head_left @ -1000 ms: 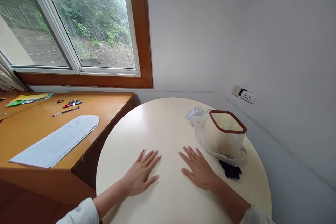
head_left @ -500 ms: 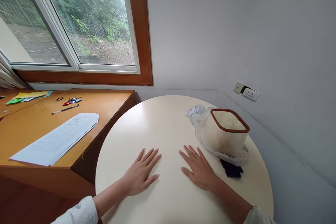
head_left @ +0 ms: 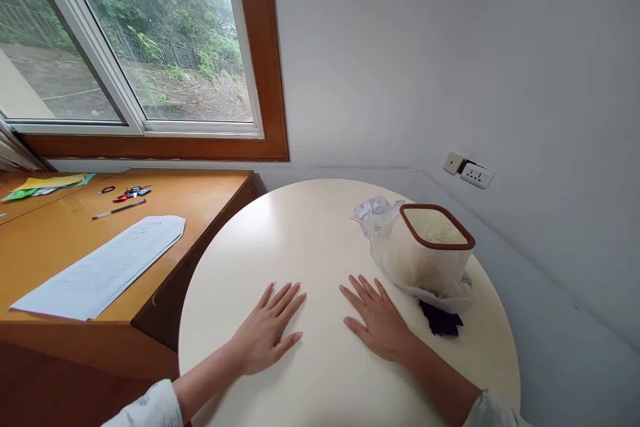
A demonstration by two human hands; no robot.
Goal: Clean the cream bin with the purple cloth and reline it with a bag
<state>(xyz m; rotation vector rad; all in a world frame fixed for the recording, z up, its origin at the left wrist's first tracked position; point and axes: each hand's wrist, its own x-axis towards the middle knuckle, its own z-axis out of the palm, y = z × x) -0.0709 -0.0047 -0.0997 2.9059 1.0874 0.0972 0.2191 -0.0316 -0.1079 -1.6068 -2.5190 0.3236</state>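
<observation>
My left hand [head_left: 267, 330] lies palm down on the round cream table [head_left: 300, 233], fingers stretched out and holding nothing. To its right, my right hand [head_left: 377, 323] also rests flat on the tabletop with its fingers spread. Nearest to the right hand is a bin [head_left: 430, 267] with a brown square rim, with a translucent plastic bag around it. Just below the bag, a dark crumpled cloth [head_left: 441, 319] lies on the table. Crumpled white paper [head_left: 373, 208] sits at the bag's far left side.
A wooden desk [head_left: 210, 197] stands at left, with white paper sheets [head_left: 107, 267], a pen [head_left: 119, 209], keys [head_left: 133, 192] and coloured papers [head_left: 50, 182]. Behind are a window [head_left: 165, 47] and a grey-white wall with a power socket [head_left: 477, 174].
Both hands stay flat in the same places on the table. The view has shifted very slightly; nothing on the table has moved.
</observation>
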